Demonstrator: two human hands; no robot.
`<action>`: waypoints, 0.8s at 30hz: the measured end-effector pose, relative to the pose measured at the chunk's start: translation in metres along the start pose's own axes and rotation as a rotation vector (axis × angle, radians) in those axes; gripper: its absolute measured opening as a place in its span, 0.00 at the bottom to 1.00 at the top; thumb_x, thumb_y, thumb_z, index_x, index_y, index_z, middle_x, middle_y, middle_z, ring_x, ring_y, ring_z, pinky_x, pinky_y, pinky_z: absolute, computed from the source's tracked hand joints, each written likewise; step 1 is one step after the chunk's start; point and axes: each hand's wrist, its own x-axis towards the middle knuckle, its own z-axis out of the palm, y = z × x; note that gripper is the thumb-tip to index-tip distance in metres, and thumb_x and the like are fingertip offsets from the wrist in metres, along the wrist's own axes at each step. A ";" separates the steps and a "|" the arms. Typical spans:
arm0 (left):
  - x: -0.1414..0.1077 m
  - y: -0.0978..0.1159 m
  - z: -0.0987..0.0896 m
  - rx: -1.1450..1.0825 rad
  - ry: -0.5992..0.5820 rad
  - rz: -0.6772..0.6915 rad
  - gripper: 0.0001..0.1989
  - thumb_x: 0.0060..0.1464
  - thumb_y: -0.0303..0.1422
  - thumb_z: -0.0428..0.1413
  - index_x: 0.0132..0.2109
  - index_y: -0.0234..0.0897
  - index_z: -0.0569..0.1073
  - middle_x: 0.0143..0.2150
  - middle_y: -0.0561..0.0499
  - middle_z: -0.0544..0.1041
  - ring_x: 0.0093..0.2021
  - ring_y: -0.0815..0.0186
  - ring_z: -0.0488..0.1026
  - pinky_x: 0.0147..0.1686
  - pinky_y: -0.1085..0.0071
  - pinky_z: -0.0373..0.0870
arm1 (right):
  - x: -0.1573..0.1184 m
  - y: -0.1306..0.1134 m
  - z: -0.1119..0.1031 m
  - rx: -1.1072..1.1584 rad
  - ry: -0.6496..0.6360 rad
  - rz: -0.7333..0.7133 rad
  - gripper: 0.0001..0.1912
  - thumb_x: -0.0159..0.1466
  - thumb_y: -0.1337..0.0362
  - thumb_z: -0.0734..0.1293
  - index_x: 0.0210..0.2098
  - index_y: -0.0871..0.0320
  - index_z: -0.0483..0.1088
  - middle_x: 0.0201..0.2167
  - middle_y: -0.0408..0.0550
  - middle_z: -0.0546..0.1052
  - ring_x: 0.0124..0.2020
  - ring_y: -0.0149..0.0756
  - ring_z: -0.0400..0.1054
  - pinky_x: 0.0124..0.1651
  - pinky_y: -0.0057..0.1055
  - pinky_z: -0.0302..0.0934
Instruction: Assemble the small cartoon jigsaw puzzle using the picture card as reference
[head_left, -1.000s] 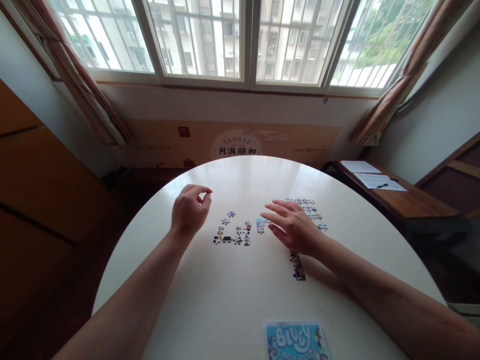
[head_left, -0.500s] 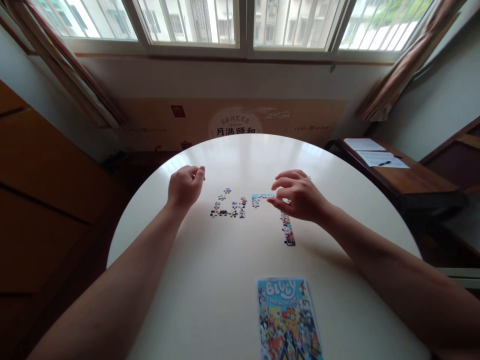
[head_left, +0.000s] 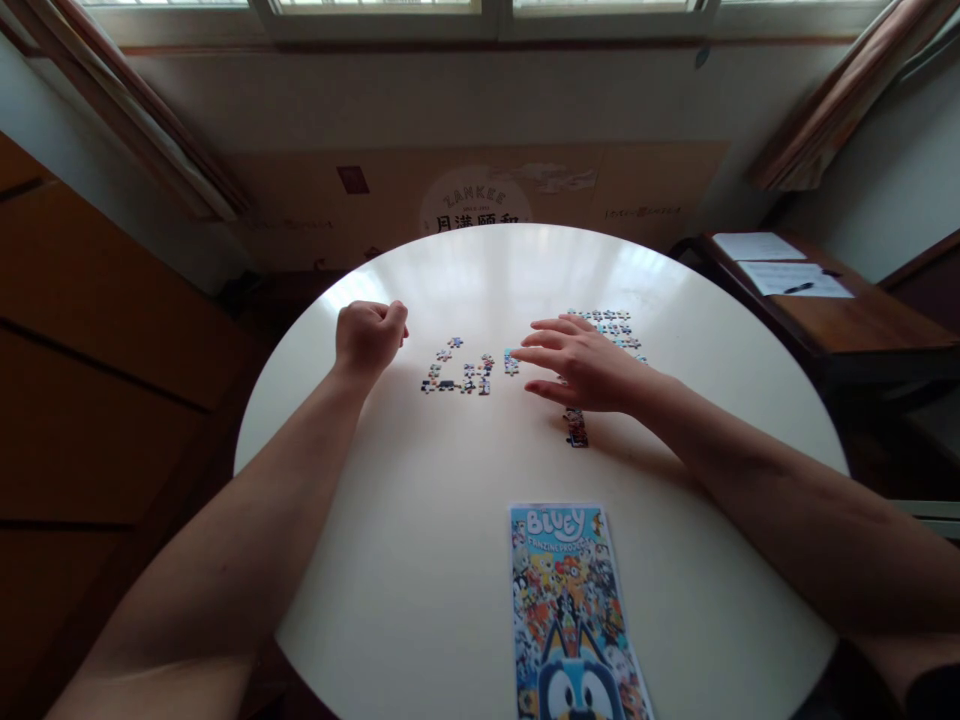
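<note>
My left hand [head_left: 370,338] is closed in a fist at the left of the white round table [head_left: 420,560]. What it holds, if anything, is hidden. A loose cluster of jigsaw pieces [head_left: 469,382] lies to its right. Over the partly joined puzzle, my right hand [head_left: 581,362] is open, palm down with fingers spread. It covers part of the joined strip [head_left: 576,430], whose lower end shows below the palm. Small blue pieces [head_left: 511,362] lie by its fingertips, and rows of loose pieces [head_left: 611,325] show beyond its knuckles.
A Bluey picture sheet [head_left: 566,600] lies near the table's front edge. A wooden side table [head_left: 892,325] at the right carries papers [head_left: 795,278] and a pen [head_left: 799,288]. A printed cardboard panel [head_left: 300,195] stands behind the table, under the window.
My right hand's fingers have gone from curled to spread over the puzzle. My left hand stays a fist. The view has tilted down, showing more of the picture sheet and less of the window.
</note>
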 end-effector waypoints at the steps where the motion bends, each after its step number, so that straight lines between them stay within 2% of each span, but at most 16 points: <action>1: 0.000 0.000 0.000 -0.002 0.000 -0.001 0.20 0.54 0.33 0.50 0.16 0.37 0.71 0.12 0.51 0.67 0.18 0.66 0.69 0.27 0.68 0.67 | -0.001 0.000 0.002 -0.001 -0.017 0.007 0.23 0.71 0.54 0.65 0.63 0.51 0.67 0.59 0.52 0.75 0.65 0.55 0.61 0.66 0.57 0.51; 5: 0.001 -0.001 0.001 -0.011 0.023 0.021 0.22 0.57 0.34 0.49 0.16 0.38 0.70 0.15 0.50 0.69 0.21 0.66 0.71 0.31 0.68 0.69 | -0.002 0.000 0.009 -0.001 -0.053 0.038 0.30 0.70 0.51 0.64 0.68 0.51 0.59 0.64 0.53 0.70 0.69 0.55 0.55 0.69 0.59 0.46; 8: 0.001 -0.001 0.000 -0.014 0.039 0.040 0.24 0.59 0.38 0.49 0.17 0.38 0.71 0.16 0.51 0.71 0.23 0.65 0.73 0.33 0.68 0.69 | -0.001 -0.001 0.010 -0.017 -0.073 0.042 0.28 0.71 0.50 0.63 0.67 0.52 0.62 0.65 0.54 0.69 0.69 0.56 0.55 0.69 0.61 0.47; 11: 0.001 -0.001 -0.005 0.011 0.042 0.072 0.24 0.60 0.42 0.49 0.19 0.39 0.72 0.16 0.52 0.71 0.22 0.64 0.72 0.30 0.67 0.67 | 0.002 -0.003 0.008 -0.050 -0.077 0.021 0.23 0.72 0.53 0.62 0.63 0.51 0.67 0.64 0.54 0.71 0.69 0.56 0.57 0.68 0.61 0.49; 14: 0.001 0.000 -0.009 0.044 0.043 0.108 0.23 0.60 0.42 0.49 0.20 0.39 0.73 0.16 0.52 0.71 0.22 0.63 0.71 0.28 0.67 0.64 | 0.003 -0.004 0.004 -0.042 0.017 0.024 0.21 0.73 0.57 0.61 0.62 0.53 0.67 0.62 0.54 0.72 0.68 0.55 0.59 0.67 0.62 0.51; 18: 0.000 0.001 -0.008 0.096 -0.042 0.205 0.19 0.60 0.41 0.50 0.25 0.40 0.76 0.20 0.51 0.74 0.25 0.62 0.72 0.29 0.66 0.64 | 0.003 -0.003 0.001 -0.033 0.160 0.021 0.16 0.71 0.61 0.62 0.57 0.51 0.71 0.58 0.52 0.76 0.65 0.54 0.63 0.65 0.60 0.54; 21: -0.001 -0.002 -0.004 0.095 -0.136 0.286 0.12 0.58 0.37 0.53 0.34 0.40 0.80 0.28 0.50 0.79 0.28 0.63 0.74 0.32 0.67 0.67 | 0.004 -0.003 0.000 -0.025 0.249 -0.023 0.12 0.70 0.64 0.63 0.49 0.51 0.76 0.50 0.48 0.80 0.59 0.49 0.69 0.63 0.52 0.59; 24: 0.000 -0.005 -0.003 0.082 -0.206 0.336 0.12 0.57 0.33 0.53 0.43 0.40 0.80 0.33 0.50 0.80 0.28 0.64 0.73 0.33 0.67 0.69 | 0.005 -0.006 -0.002 0.004 0.372 -0.074 0.09 0.68 0.66 0.64 0.41 0.51 0.77 0.40 0.45 0.83 0.49 0.43 0.74 0.57 0.44 0.64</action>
